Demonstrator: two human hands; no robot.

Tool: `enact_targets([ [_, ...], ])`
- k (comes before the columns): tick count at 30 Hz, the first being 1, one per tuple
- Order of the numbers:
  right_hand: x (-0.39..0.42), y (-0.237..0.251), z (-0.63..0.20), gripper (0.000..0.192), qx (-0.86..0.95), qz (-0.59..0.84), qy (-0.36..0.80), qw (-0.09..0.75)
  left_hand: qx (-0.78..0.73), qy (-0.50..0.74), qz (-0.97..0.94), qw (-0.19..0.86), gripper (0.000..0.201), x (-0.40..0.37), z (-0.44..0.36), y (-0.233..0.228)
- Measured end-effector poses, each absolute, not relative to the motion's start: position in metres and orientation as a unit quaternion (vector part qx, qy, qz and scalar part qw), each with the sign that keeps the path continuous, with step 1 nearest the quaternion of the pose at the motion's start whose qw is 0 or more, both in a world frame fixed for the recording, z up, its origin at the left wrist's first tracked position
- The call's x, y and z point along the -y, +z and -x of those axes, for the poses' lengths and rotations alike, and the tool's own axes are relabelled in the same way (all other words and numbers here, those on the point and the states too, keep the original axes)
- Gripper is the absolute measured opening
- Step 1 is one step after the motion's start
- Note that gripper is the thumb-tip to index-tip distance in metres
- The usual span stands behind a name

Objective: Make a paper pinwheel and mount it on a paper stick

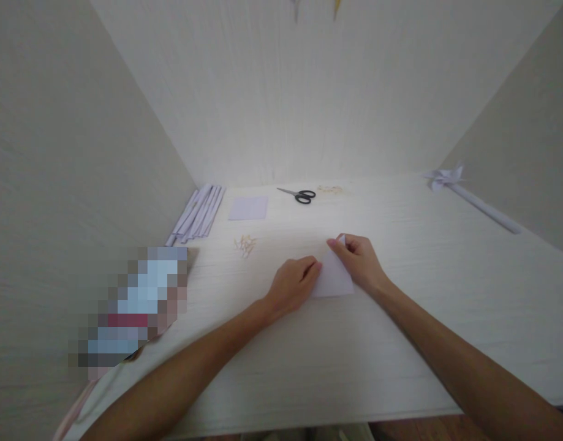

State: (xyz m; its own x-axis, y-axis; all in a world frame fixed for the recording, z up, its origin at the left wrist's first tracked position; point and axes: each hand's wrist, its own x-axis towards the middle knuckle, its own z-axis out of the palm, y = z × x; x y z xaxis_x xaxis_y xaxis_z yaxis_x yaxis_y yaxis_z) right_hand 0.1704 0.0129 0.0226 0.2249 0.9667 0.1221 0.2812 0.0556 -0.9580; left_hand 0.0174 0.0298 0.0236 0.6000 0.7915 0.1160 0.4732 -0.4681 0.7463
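Note:
A white sheet of paper (334,278) lies on the white table between my two hands. My left hand (296,282) is closed at the sheet's left edge, thumb and fingers pinching it. At the upper right corner, my right hand (358,260) grips the paper between thumb and fingers, and that corner is raised. Part of the sheet is hidden behind both hands. Left of my left hand is a small pile of light, thin pieces (245,245), too small to name surely.
Rolled paper sticks (201,211) lie at the back left, beside a square paper stack (248,208). Scissors (304,196) and more small pieces (330,190) sit behind. A paper pinwheel (446,177) on a stick is far right. A blurred-out object (146,300) stands left; walls enclose three sides.

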Motion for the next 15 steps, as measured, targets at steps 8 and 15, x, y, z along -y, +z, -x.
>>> enact_targets([
  [8,-0.006,0.017,-0.148,0.028,0.473,0.575,0.442,0.500,-0.415,0.283,-0.774,0.386,0.033,-0.027,-0.019,0.023],
  [15,-0.011,0.014,-0.156,0.025,0.407,0.527,0.472,0.578,-0.410,0.284,-0.796,0.343,0.029,-0.023,-0.022,0.029],
])
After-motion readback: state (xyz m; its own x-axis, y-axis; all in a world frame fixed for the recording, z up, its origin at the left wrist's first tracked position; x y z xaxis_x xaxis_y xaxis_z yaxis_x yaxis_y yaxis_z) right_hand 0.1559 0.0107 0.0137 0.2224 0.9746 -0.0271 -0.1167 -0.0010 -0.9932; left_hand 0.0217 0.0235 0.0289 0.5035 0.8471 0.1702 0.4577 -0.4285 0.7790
